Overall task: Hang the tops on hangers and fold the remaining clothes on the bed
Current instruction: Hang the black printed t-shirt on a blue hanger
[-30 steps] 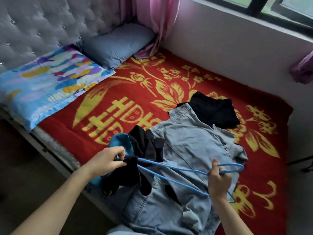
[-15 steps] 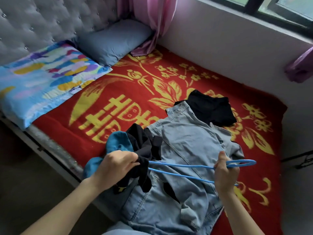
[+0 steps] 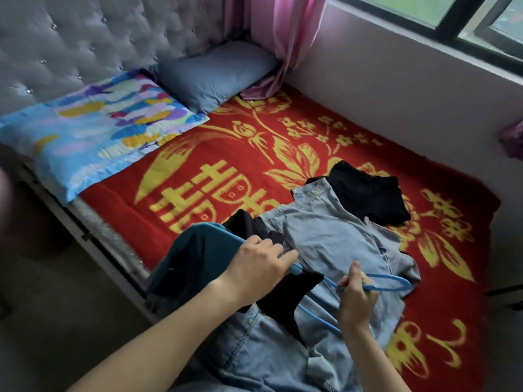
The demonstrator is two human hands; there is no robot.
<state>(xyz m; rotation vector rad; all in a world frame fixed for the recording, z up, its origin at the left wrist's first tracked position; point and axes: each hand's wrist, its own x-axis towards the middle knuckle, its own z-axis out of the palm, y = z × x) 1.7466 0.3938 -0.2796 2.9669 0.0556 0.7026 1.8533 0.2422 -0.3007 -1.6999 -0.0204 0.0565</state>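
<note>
One top going onto a hanger, nothing finished yet. Right grip (image 3: pixel 357 297) curled tight round the blue hanger (image 3: pixel 393 280), low over the denim garment (image 3: pixel 325 236). Left grip (image 3: pixel 261 267) laid over the dark top (image 3: pixel 198 258) and the hanger's near end, fingers fairly straight, thumb hidden; can't tell whether pinching cloth or only pressing. Top bunched at that end alone, by the edge of the bed (image 3: pixel 226 154), far shoulder of the hanger bare. Early days, by the look of it: needs spreading across, then hanging up. Denim lying open and unfolded beneath. Black garment (image 3: pixel 368 196) beyond, partly under the denim collar, looking folded already.
</note>
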